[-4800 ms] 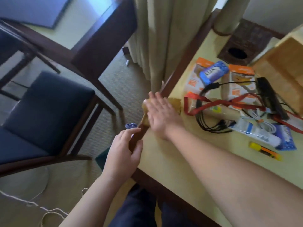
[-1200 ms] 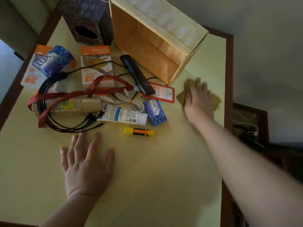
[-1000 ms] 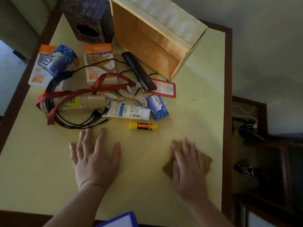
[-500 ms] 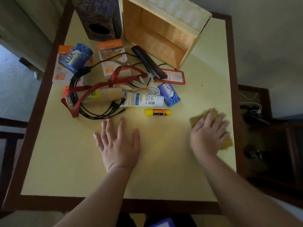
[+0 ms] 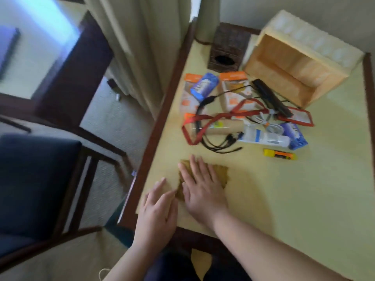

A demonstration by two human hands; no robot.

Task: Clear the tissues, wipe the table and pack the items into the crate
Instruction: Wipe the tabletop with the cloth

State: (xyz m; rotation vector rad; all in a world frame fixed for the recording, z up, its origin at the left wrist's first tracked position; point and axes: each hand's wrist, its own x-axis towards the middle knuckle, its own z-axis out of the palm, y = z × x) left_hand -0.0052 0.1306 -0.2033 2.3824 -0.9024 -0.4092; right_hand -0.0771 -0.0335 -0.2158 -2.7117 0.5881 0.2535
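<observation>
Wiping is judged under way, the cloth [image 5: 218,175] pressed flat on the table [image 5: 304,199] under the right hand [image 5: 200,189], its grip wide, the left hand [image 5: 157,207] spread flat beside it, while the crate [image 5: 294,63] is empty and nothing is yet packed.

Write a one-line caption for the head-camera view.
Right hand presses a cloth flat on the table; crate unpacked.
</observation>
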